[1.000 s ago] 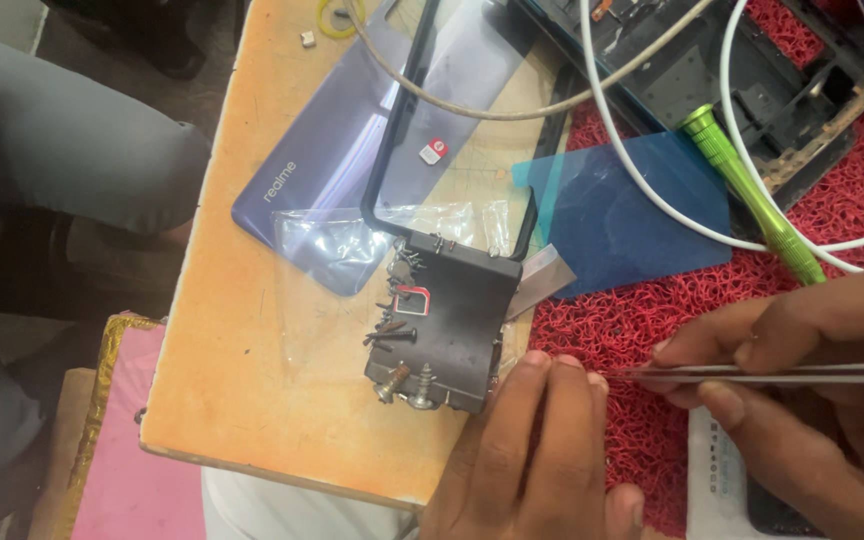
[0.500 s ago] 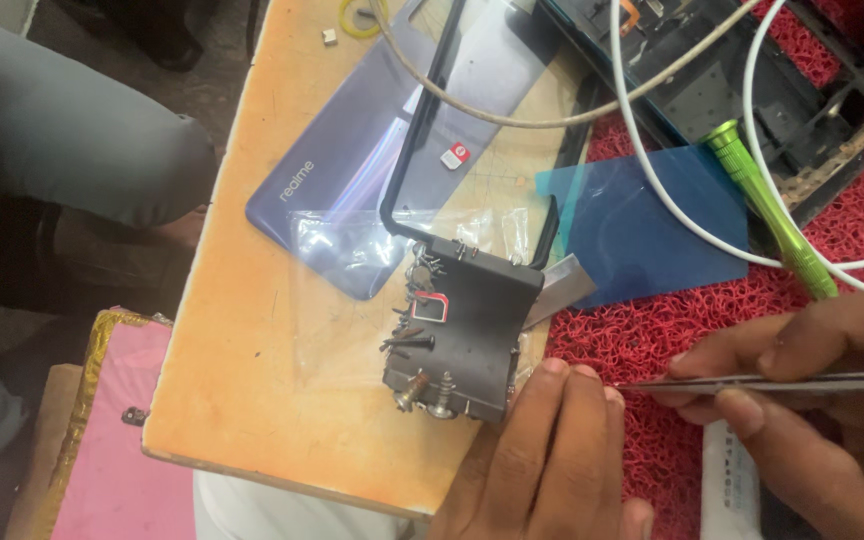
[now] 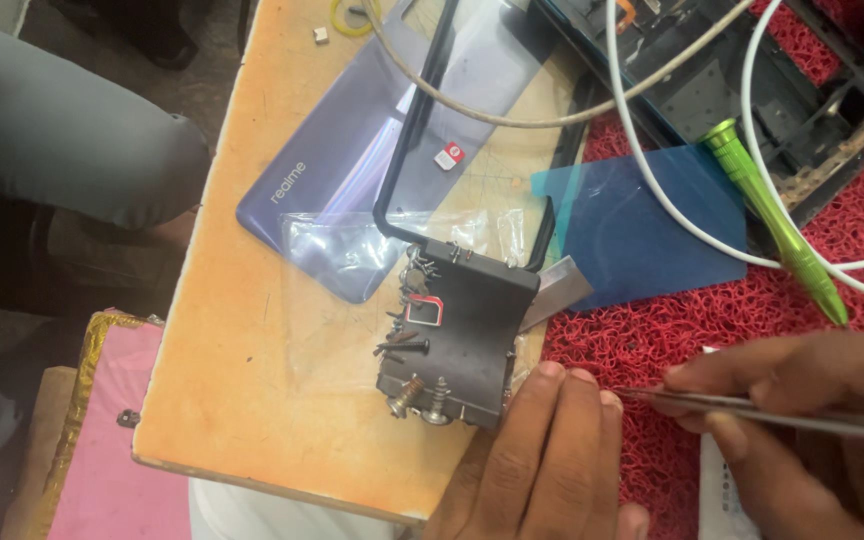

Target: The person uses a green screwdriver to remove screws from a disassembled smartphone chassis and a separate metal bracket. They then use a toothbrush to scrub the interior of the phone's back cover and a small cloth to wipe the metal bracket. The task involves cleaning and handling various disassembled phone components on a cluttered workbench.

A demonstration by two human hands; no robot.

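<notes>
My left hand (image 3: pixel 542 460) rests flat, fingertips touching the dark metal block (image 3: pixel 462 340) just ahead; my right hand (image 3: pixel 802 420) pinches thin tweezers (image 3: pixel 752 408); the block looks heavy, rigid, best gripped by its sides.

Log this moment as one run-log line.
left hand: fingertips beside dark magnetic block | right hand: holds tweezers over red mat | nearby: green screwdriver, blue film

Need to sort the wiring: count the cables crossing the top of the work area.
3, maybe more out of frame. A grey cable arcs over the glass panel. Two white cables: one curves past the blue film, the other loops beside the green screwdriver.
</notes>
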